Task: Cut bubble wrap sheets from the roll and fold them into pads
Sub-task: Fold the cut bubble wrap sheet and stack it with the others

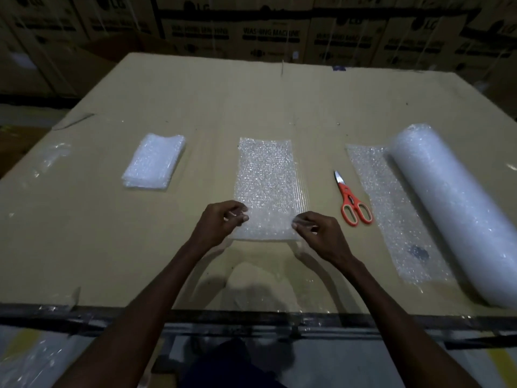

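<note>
A cut bubble wrap sheet (267,180) lies lengthwise in the middle of the cardboard-covered table (195,102). Its near end is doubled over. My left hand (221,222) pinches the near left corner of that sheet. My right hand (316,233) pinches the near right corner. A stack of folded pads (154,162) sits to the left. The bubble wrap roll (458,208) lies at the right, with its loose end (397,214) spread flat beside it. Orange-handled scissors (351,201) lie shut between the sheet and the loose end.
Stacked washing machine cartons (268,35) stand behind the table. The table's dark front edge (251,317) runs just before me. More plastic wrap (25,365) lies on the floor at the lower left.
</note>
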